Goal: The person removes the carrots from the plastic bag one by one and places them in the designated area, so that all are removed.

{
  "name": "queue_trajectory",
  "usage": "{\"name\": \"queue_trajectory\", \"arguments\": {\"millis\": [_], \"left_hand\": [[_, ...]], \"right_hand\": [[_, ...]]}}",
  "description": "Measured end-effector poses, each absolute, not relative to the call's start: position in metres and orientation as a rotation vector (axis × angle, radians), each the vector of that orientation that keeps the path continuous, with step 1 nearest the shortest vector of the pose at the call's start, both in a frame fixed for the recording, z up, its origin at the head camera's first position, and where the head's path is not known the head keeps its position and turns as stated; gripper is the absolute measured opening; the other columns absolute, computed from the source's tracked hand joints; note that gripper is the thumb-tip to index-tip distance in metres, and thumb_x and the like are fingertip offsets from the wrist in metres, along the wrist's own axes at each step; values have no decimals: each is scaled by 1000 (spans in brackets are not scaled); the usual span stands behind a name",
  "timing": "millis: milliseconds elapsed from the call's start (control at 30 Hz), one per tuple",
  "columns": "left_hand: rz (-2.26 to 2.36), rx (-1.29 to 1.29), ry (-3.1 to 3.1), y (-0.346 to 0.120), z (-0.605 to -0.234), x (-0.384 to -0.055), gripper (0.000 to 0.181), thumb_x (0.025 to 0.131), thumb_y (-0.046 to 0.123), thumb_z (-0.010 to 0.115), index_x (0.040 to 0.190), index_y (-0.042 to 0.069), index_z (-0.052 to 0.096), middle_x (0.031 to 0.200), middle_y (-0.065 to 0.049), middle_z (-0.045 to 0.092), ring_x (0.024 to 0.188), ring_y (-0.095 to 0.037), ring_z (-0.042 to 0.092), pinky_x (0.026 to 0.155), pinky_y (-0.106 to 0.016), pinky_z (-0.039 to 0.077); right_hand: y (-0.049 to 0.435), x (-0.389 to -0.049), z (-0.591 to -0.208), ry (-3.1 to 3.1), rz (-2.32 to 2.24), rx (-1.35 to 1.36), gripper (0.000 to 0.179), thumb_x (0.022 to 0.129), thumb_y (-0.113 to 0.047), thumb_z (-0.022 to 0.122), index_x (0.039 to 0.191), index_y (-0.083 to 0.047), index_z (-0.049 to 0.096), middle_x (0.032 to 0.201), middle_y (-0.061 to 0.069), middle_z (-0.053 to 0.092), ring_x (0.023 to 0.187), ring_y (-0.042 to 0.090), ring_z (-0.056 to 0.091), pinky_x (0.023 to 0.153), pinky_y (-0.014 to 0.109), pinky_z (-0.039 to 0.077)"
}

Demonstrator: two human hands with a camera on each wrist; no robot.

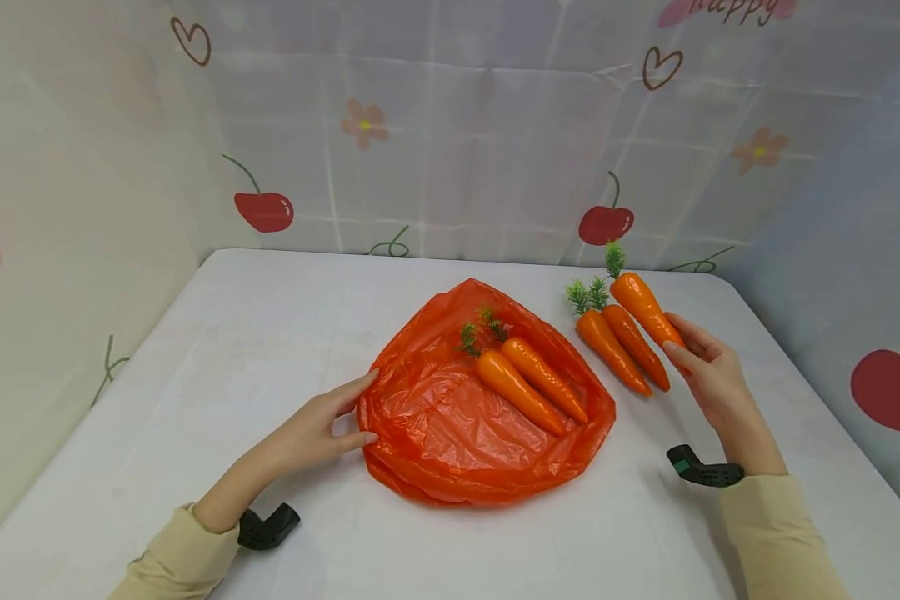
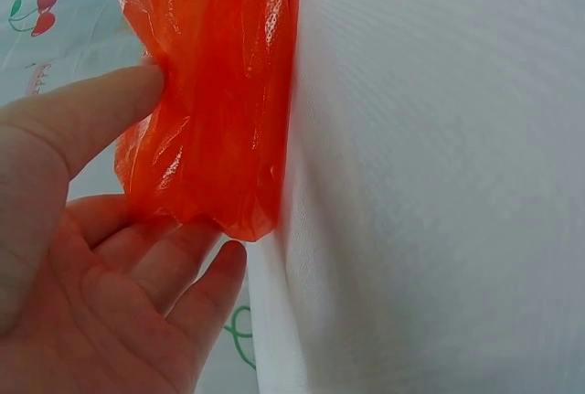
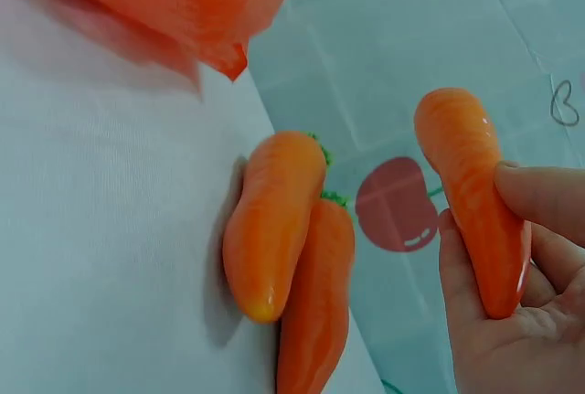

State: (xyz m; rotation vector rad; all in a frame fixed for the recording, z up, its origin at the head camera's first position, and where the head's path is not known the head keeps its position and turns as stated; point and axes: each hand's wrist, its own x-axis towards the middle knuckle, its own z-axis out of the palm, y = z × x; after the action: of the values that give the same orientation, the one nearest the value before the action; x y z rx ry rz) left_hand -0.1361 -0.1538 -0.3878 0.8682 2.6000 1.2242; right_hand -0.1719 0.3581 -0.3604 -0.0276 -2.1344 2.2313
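A thin red plastic bag [image 1: 435,467] lies spread on the table, its rim opened out, and two carrots [image 1: 521,390] with green tops rest in it side by side. At the bag's left edge my left hand [image 1: 311,429] touches the plastic, thumb and fingers spread apart; the left wrist view shows the fingertips against the bag [image 2: 215,92]. My right hand [image 1: 712,375] pinches a third carrot [image 1: 641,304] by its lower, narrow end, held up off the table. Just left of it, two more carrots [image 3: 274,225] lie together on the cloth.
A white cloth covers the table [image 1: 270,333]. Behind it and at both sides hang pale curtains [image 1: 450,125] printed with cherries, hearts and flowers. Each wrist wears a black strap-on device [image 1: 270,527].
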Motion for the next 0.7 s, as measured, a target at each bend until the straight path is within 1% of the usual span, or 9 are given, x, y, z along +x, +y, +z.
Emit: {"name": "queue_trajectory", "arguments": {"millis": [67,167,300,433,567,700], "left_hand": [[1227,877,2604,-154,-389,-136,79,82,20,74,146,3,30,146,-11,34,130,-28,36,98,-42,39],[1230,885,2610,-154,-389,-136,79,83,21,74,146,3,30,146,-13,34,130,-30,36,97,-44,39],[1219,872,2619,-154,-387,-136,80,82,20,74,146,4,30,146,-11,34,130,-27,35,98,-42,39],[1212,869,2620,-154,-386,-136,80,82,19,74,146,5,30,147,-9,33,131,-26,34,98,-41,39],[1221,888,2620,-154,-388,-136,79,82,20,74,146,3,30,146,-12,34,130,-28,35,97,-43,40],[1226,904,2626,-154,-390,-136,79,82,20,74,145,2,31,145,-13,35,130,-30,36,96,-44,40]], "right_hand": [[366,-175,-365,-2116,2234,-50,63,91,-16,62,146,-10,33,138,6,36,117,13,38,92,13,38],[379,-180,-371,-2090,2212,-131,58,90,-14,63,144,-13,40,137,3,40,113,11,42,87,12,42],[392,-182,-375,-2087,2206,-166,59,90,-15,64,144,-14,40,139,3,39,110,8,43,84,10,43],[401,-182,-375,-2090,2243,-164,67,89,-17,65,147,-12,32,141,5,32,108,6,42,82,9,42],[405,-184,-380,-2112,2227,-191,69,89,-17,65,148,-9,29,139,5,33,106,6,43,81,8,43],[408,-187,-388,-2174,2168,-213,68,90,-17,63,147,-7,27,139,4,35,110,9,40,81,7,42]]}}
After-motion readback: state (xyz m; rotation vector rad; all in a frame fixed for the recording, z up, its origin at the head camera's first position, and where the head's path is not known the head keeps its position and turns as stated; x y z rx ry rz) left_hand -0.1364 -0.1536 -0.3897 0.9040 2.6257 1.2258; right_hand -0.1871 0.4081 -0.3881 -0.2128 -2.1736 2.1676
